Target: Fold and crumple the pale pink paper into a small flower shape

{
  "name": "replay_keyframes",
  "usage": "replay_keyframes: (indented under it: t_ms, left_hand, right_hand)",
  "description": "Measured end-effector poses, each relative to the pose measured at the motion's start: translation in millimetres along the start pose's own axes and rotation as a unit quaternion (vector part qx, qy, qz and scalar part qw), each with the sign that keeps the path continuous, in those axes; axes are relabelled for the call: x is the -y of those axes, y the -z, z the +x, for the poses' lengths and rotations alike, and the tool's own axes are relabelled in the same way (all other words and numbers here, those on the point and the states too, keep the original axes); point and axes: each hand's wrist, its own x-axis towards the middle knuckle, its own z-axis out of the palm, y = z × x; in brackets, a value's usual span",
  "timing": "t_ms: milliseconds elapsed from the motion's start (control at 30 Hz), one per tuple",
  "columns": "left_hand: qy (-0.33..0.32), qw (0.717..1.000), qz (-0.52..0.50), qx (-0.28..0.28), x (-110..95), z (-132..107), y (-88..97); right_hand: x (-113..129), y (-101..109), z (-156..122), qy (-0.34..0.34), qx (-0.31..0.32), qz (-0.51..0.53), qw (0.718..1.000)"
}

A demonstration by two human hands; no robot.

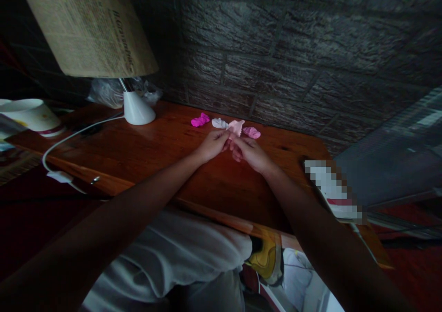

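A pale pink piece, thin and ruffled at the edge like crepe paper, is pinched between the fingertips of both my hands. My left hand has its fingers closed at the piece's lower left. From the lower right, my right hand grips the same piece with thumb and finger, the other fingers curled beneath. Close behind them on the wooden table lie a magenta crumpled piece, a white one and a mid-pink one. My fingers cover the pale piece's lower end.
A lamp with a newsprint shade stands at the table's back left, its white cord hanging over the front edge. Paper cups are at far left. A flat pixelated object lies near the right edge. A stone-patterned wall rises behind.
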Motion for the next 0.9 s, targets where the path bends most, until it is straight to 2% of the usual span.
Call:
replay_keyframes:
  t_ms: [133, 300, 467, 633, 767, 900]
  left_hand:
    - [-0.011, 1.000, 0.010, 0.003, -2.9, -1.4, -0.1]
    - [-0.016, 0.999, 0.032, 0.016, 0.6, -1.0, 1.1]
    - [-0.013, 1.000, 0.025, 0.007, 3.2, 0.1, 0.8]
    - [-0.014, 0.999, 0.042, -0.005, -2.3, -2.2, -0.9]
    - [-0.021, 0.998, 0.062, 0.009, -3.8, -3.5, -1.1]
    - [-0.015, 0.999, 0.035, 0.026, -2.1, -2.3, -1.3]
  right_hand:
    - [0.5, 0.4, 0.3, -0.023, -0.018, -0.019, 0.999]
    - [0.8, 1.9, -0.7, 0.012, -0.026, -0.066, 0.997]
    - [2.1, -0.8, -1.1, 0.029, -0.052, -0.047, 0.997]
    - [-0.1, 1.2, 0.5, -0.001, -0.037, -0.052, 0.998]
    - [-3.0, 4.4, 2.4, 0.013, -0.043, -0.072, 0.996]
    - [-4.1, 3.4, 3.3, 0.022, -0.056, -0.055, 0.997]
